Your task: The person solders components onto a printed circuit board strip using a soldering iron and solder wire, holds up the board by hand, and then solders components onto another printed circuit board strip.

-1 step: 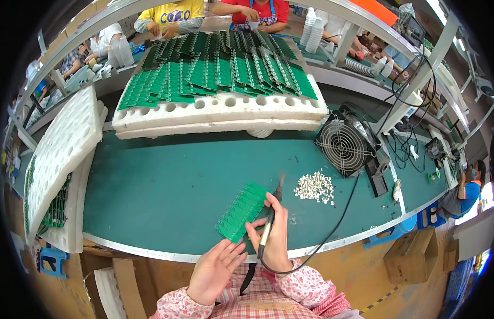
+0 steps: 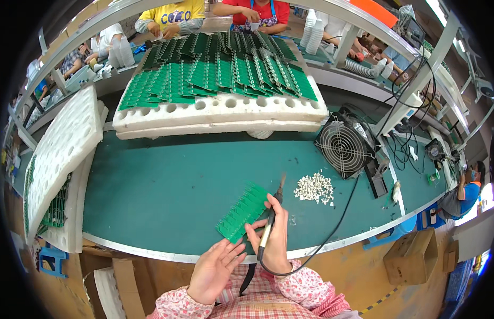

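A soldering iron lies in my right hand, its tip pointing away over the table and its cable trailing from the near end. The index finger and thumb of the same hand are at the right edge of a green circuit board panel, which slants above the table. My left hand is open, palm up, fingers stretched out. Its fingertips are at the panel's near end; whether they bear its weight I cannot tell. A pile of small white connectors sits right of the iron's tip.
Many green boards stand in rows on white foam at the back. More foam slabs lean at the left. A fan and an iron stand are on the right. Co-workers sit across the bench.
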Available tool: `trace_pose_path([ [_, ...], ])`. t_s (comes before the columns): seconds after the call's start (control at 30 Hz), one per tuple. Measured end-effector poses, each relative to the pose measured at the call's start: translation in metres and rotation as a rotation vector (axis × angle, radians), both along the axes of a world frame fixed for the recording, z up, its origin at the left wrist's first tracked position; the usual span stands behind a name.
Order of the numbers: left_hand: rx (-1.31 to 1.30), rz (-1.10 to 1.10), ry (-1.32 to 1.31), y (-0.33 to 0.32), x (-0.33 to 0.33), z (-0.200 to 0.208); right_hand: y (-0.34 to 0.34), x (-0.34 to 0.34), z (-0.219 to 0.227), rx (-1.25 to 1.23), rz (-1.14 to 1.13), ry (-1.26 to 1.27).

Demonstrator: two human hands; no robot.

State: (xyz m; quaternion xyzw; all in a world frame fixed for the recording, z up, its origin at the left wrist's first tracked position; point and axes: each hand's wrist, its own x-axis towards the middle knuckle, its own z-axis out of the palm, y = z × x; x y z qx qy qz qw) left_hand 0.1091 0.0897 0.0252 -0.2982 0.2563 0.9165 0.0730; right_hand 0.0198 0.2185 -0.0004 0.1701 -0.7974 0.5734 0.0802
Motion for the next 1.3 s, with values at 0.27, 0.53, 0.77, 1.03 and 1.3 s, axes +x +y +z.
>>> trace_pose_path([
  [0.27, -0.182, -0.007, 0.045, -0.009, -0.005, -0.002, -0.008, 0.015, 0.004, -0.194, -0.018, -0.052],
  [0.53, -0.425, -0.29, 0.432, -0.058, -0.052, 0.006, 0.039, -0.027, 0.019, -0.25, -0.122, 0.038],
  [0.77, -0.447, -0.549, 0.542, -0.096, -0.114, -0.006, 0.04, -0.028, 0.025, -0.379, -0.153, -0.017],
  [1.03, -0.24, -0.648, 0.648, -0.101, -0.129, -0.025, 0.032, -0.042, 0.015, -0.378, -0.192, -0.043],
  [1.3, -0.266, -0.567, 0.567, -0.099, -0.131, -0.027, 0.032, -0.042, 0.009, -0.406, -0.196, -0.088],
])
